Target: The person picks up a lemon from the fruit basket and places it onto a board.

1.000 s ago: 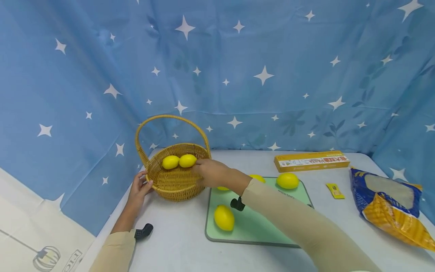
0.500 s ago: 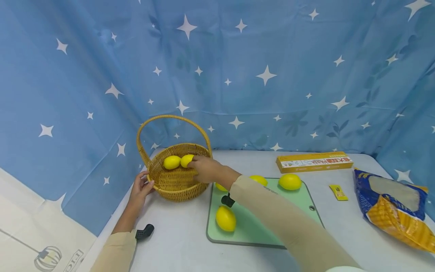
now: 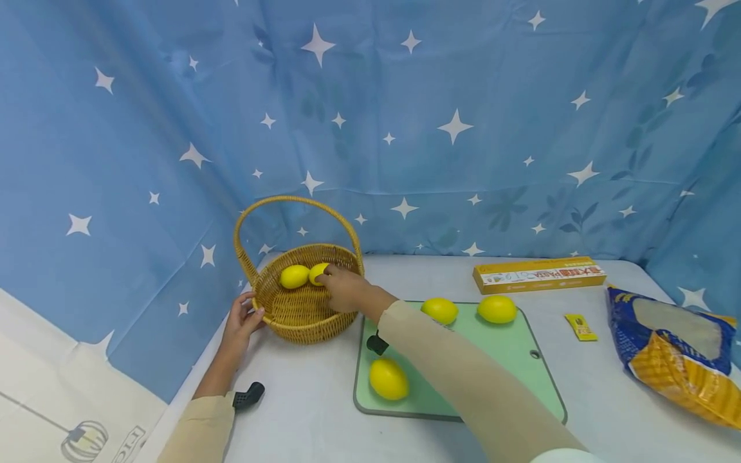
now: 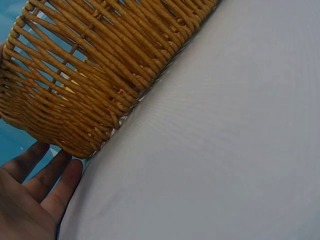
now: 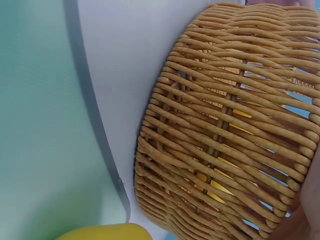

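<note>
Two yellow lemons lie in the wicker basket (image 3: 301, 331), the left lemon (image 3: 294, 276) uncovered and the right lemon (image 3: 317, 272) partly hidden by fingers. My right hand (image 3: 347, 289) reaches over the basket's right rim, fingertips and thumb bent about that right lemon, seeming to pinch it. In the right wrist view the basket wall (image 5: 220, 125) hides most of the hand. My left hand (image 3: 240, 319) holds the basket's left side. The left wrist view shows several fingers of the left hand (image 4: 30, 195) against the basket's underside edge (image 4: 85, 140).
On the green cutting board (image 3: 440, 392) lie a near lemon (image 3: 388, 379), a back lemon (image 3: 440, 310) and a right lemon (image 3: 496, 309). Farther right are a yellow pasta box (image 3: 538, 275), a small yellow packet (image 3: 581, 327) and a blue-orange bag (image 3: 671, 354). A starry curtain (image 3: 405, 161) hangs behind.
My right hand has moved slightly left and deeper into the basket, its fingers now over the right lemon's end. The left hand keeps its place on the basket.
</note>
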{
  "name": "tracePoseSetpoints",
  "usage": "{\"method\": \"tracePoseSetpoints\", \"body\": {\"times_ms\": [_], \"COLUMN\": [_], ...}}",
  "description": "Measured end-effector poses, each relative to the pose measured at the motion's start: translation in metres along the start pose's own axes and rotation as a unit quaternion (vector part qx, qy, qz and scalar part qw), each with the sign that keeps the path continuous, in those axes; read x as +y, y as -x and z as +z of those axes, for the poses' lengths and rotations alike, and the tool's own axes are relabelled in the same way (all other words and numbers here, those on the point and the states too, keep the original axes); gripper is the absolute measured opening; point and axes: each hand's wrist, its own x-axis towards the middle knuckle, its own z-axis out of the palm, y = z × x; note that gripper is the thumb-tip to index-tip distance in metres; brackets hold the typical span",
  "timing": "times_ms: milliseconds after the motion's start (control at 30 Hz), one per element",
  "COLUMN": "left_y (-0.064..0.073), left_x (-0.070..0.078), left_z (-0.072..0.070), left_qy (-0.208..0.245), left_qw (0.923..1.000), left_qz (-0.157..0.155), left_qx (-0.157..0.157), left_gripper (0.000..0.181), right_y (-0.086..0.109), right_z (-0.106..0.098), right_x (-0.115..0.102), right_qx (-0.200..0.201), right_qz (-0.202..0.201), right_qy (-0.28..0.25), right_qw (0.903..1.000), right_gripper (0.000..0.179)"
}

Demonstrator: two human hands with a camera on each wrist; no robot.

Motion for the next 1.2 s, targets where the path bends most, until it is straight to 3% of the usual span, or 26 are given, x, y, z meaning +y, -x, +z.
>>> {"method": "tracePoseSetpoints", "body": {"times_ms": [500, 733, 1000, 1200], "left_y": [0.002, 0.001, 0.006, 0.002], "left_x": [0.004, 0.009, 0.030, 0.012], "left_z": [0.001, 0.004, 0.006, 0.004], "left_qy": [-0.002, -0.004, 0.004, 0.014], "left_qw": [1.0000, 0.9998, 0.9998, 0.9998], "left_qz": [-0.007, -0.021, -0.017, -0.012], "left_qx": [0.004, 0.000, -0.006, 0.000], "left_gripper": [0.053, 0.053, 0.055, 0.052], "right_y": [-0.012, -0.017, -0.026, -0.033], "right_z": [0.010, 0.013, 0.012, 0.014], "right_x": [-0.002, 0.002, 0.002, 0.003], "right_qx": [-0.020, -0.010, 0.005, -0.005], "right_qz": [0.037, 0.031, -0.008, -0.002], "right_qy": [0.007, 0.015, 0.038, 0.034], "right_qw": [0.9991, 0.9994, 0.9992, 0.9994], "right_gripper": [0.065, 0.069, 0.077, 0.081]}}
